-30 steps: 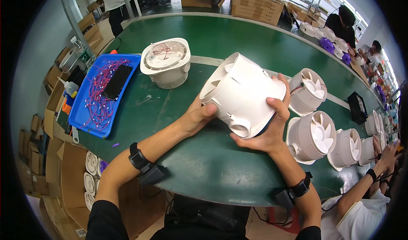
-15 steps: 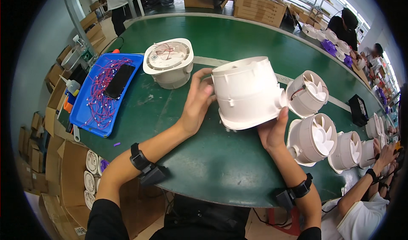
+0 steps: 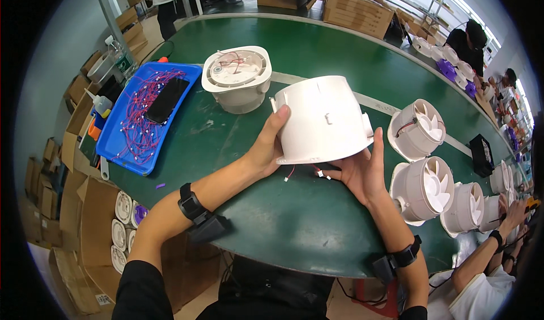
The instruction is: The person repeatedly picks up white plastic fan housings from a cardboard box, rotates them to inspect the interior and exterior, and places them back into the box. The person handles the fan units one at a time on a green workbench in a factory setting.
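Between my hands, above the green table, I hold a white plastic fan housing (image 3: 322,119), tilted, its side facing me. My left hand (image 3: 267,141) grips its left side with the thumb pressed on the wall. My right hand (image 3: 361,170) supports it from the lower right, thumb up beside the small side spout; some of its fingers are hidden underneath. Thin wires with small white connectors (image 3: 321,174) hang below the housing. Another white housing (image 3: 238,79) stands beyond my left hand, with red wires on top. Fan units with white blades (image 3: 432,187) lie right of my right hand.
A blue tray (image 3: 126,162) on the left holds red-and-blue wires and a black phone (image 3: 167,100). A black box (image 3: 481,155) stands at the right. Below left, an open carton (image 3: 93,229) contains white parts. At the right edge a co-worker's hand (image 3: 513,218) is busy.
My hands have turned the housing, so the spout sits differently and wires with connectors now hang below it. My left thumb has moved onto its wall. The whole view has shifted slightly.
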Demonstrator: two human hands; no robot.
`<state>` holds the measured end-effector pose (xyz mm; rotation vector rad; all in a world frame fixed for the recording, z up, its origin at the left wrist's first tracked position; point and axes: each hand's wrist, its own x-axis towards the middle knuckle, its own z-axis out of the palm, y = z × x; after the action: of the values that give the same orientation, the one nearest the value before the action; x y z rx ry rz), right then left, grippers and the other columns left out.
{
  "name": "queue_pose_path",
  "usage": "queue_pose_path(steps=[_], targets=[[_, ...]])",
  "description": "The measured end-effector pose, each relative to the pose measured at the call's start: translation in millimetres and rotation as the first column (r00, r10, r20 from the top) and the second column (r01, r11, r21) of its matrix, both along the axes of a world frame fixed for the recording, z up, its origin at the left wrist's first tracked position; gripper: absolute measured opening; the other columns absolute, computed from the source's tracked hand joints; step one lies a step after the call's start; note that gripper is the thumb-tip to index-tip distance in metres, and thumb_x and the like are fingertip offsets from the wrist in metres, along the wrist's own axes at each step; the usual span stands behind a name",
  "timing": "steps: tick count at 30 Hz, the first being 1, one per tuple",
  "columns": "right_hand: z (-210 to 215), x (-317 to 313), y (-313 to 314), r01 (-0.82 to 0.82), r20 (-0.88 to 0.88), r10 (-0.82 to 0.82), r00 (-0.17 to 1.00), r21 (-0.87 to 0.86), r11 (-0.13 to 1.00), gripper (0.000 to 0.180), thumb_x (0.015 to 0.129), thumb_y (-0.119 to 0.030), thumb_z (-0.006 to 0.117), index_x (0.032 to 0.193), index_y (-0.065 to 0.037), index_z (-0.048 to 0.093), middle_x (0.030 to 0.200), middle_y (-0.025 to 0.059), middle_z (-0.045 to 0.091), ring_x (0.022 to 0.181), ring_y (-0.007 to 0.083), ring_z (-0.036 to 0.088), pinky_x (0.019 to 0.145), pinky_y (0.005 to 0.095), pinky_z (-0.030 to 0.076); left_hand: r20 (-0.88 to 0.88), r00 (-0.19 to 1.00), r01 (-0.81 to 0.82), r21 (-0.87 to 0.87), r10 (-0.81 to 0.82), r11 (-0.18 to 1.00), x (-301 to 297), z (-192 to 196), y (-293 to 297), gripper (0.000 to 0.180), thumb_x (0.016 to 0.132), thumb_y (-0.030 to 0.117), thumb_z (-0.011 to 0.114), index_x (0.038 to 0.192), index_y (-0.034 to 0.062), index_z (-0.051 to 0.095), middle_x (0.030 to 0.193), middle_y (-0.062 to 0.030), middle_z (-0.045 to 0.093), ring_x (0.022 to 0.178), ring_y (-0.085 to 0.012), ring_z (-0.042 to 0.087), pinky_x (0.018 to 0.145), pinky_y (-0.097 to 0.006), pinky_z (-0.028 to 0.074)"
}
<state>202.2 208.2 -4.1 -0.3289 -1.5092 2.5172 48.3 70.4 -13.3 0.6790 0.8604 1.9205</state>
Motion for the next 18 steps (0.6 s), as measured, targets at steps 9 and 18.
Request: queue_pose_path(steps=[9, 18], targets=[[-1.8, -0.1, -8.8, 0.457, -0.381, -0.283, 0.880, 0.520, 0.722, 0.093, 0.084, -0.047, 0.067, 0.147, -0.006, 0.013, 0.142, 0.0200, 0.033, 0.131, 0.0315, 0.038, 0.108, 0.0447, 0.034, -0.027, 0.976, -0.215, -0.029, 0.215, 0.976, 0.2, 2.5, 6.1, 0.073, 0.090, 0.058, 0.051, 0.140, 0.0067, 0.036, 0.129, -0.0132, 0.052, 0.115, -0.0224, 0.056, 0.092, -0.037, 0.050], [-6.2, -1.4, -17.3, 0.402, -0.401, -0.199, 0.894, 0.525, 0.750, 0.112, 0.069, -0.027, 0.084, 0.149, -0.008, 0.008, 0.143, 0.0187, 0.030, 0.133, 0.0289, 0.036, 0.111, 0.0411, 0.029, -0.324, 0.877, -0.361, 0.045, 0.356, 0.931, 9.4, -3.0, 5.1, 0.083, 0.087, 0.044, 0.064, 0.144, 0.0025, 0.021, 0.130, -0.0173, 0.043, 0.120, -0.0231, 0.047, 0.100, -0.034, 0.041]])
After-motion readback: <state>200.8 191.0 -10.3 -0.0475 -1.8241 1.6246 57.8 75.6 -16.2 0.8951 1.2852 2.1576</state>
